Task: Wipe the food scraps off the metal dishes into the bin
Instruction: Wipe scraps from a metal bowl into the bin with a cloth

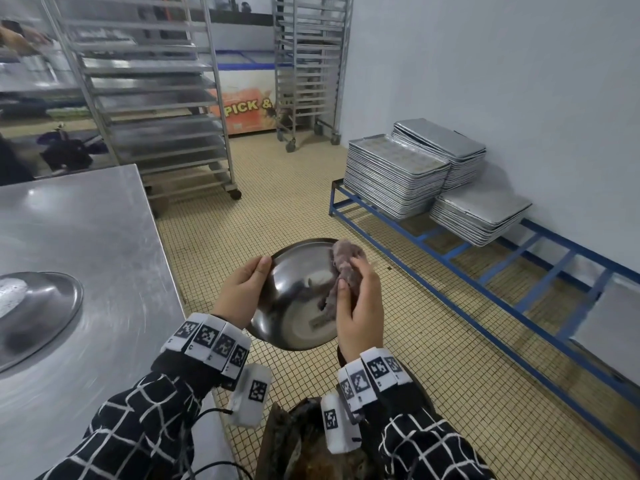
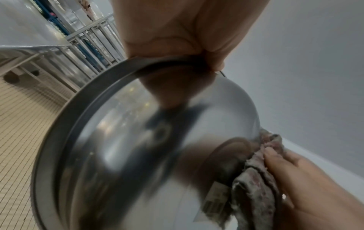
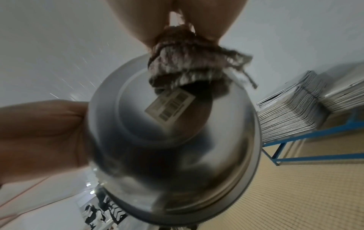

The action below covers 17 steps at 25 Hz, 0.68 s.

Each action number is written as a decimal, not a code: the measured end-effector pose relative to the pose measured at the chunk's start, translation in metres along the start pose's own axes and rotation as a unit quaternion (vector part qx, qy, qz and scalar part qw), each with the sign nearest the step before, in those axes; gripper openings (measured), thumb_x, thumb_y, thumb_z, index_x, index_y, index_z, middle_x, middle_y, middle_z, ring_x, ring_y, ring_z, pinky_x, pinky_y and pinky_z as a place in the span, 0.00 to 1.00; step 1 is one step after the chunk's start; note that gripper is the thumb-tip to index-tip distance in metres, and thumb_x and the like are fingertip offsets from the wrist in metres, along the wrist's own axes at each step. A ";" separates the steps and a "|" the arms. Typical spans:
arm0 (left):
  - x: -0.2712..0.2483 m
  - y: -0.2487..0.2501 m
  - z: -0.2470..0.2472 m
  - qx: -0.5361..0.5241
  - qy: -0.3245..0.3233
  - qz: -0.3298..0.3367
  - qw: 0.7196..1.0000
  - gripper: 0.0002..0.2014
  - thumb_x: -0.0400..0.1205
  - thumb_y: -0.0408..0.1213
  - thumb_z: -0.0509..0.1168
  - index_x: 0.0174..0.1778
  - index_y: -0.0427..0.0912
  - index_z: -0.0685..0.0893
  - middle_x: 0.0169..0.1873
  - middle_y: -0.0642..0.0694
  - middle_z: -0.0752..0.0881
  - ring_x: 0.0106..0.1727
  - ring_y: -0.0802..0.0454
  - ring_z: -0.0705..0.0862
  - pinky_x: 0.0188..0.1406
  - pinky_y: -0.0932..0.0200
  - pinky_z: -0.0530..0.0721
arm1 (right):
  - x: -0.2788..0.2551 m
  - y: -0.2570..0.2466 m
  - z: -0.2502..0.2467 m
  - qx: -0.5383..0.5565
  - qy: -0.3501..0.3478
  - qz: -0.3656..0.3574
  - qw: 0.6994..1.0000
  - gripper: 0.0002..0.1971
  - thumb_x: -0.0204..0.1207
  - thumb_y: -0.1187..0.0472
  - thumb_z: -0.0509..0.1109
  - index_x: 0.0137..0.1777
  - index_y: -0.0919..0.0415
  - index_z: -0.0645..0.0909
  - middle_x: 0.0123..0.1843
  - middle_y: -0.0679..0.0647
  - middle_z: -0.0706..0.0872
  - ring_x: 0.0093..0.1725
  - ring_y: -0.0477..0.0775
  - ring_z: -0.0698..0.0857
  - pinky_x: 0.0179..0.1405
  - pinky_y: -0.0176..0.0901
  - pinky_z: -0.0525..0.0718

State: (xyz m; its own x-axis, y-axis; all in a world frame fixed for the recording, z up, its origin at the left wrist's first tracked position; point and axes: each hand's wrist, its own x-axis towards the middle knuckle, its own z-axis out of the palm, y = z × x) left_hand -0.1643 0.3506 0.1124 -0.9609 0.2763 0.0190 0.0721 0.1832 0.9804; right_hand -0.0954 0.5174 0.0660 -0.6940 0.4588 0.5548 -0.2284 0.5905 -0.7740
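Note:
A round metal dish is held tilted over the floor in front of me. My left hand grips its left rim, thumb on the inside. My right hand holds a bunched grey-pink cloth against the dish's right inner side. The left wrist view shows the shiny dish with the cloth at its right edge. In the right wrist view the cloth lies on the dish above a barcode label. A dark bin with scraps sits below my wrists. A second metal dish lies upside down on the steel table.
Stacks of metal trays rest on a low blue frame along the right wall. Wheeled tray racks stand behind the table. A chest freezer is at the back. Tiled floor lies between them.

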 end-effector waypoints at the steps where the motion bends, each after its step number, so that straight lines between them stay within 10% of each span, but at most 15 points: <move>1: 0.000 0.002 0.002 0.018 0.000 0.006 1.000 0.18 0.87 0.47 0.53 0.49 0.40 0.84 0.45 0.36 0.87 0.50 0.37 0.85 0.56 0.47 0.82 | 0.000 -0.004 0.002 -0.011 -0.008 -0.031 0.999 0.19 0.83 0.57 0.61 0.73 0.53 0.70 0.76 0.53 0.71 0.76 0.51 0.70 0.70 0.46 0.77; 7: -0.006 0.016 0.013 0.053 -0.007 0.034 0.998 0.16 0.87 0.47 0.53 0.47 0.45 0.84 0.45 0.42 0.87 0.48 0.45 0.84 0.51 0.53 0.81 | 0.005 -0.019 0.010 -0.192 -0.057 -0.109 0.974 0.27 0.84 0.45 0.48 0.81 0.50 0.60 0.84 0.51 0.58 0.84 0.54 0.51 0.81 0.59 0.56; 10: -0.008 0.016 0.007 0.010 0.005 0.019 1.000 0.16 0.87 0.48 0.53 0.45 0.49 0.83 0.44 0.43 0.87 0.49 0.46 0.84 0.54 0.54 0.80 | 0.015 -0.013 0.001 -0.048 0.001 0.045 0.998 0.27 0.84 0.42 0.44 0.82 0.44 0.54 0.84 0.45 0.57 0.82 0.48 0.58 0.79 0.54 0.62; 13: -0.001 0.005 -0.003 -0.051 0.023 -0.022 0.998 0.17 0.85 0.54 0.54 0.49 0.50 0.85 0.47 0.45 0.88 0.53 0.46 0.85 0.63 0.46 0.80 | 0.022 -0.008 -0.013 0.160 0.013 0.237 0.958 0.21 0.85 0.43 0.51 0.77 0.41 0.67 0.76 0.45 0.71 0.72 0.48 0.74 0.70 0.52 0.76; 17: 0.008 -0.011 -0.012 -0.164 0.056 -0.064 0.983 0.24 0.74 0.66 0.62 0.47 0.51 0.90 0.49 0.40 0.90 0.56 0.39 0.87 0.66 0.37 0.79 | 0.039 -0.015 -0.032 0.172 -0.020 0.302 0.938 0.11 0.86 0.50 0.54 0.62 0.45 0.75 0.51 0.42 0.82 0.49 0.45 0.80 0.41 0.31 0.75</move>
State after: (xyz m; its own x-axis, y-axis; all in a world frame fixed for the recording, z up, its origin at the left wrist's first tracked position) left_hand -0.1764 0.3394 0.1038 -0.9812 0.1618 -0.1054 -0.1239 -0.1087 0.9863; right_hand -0.0972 0.5474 0.1089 -0.7909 0.6116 -0.0219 0.0123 -0.0198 -0.9997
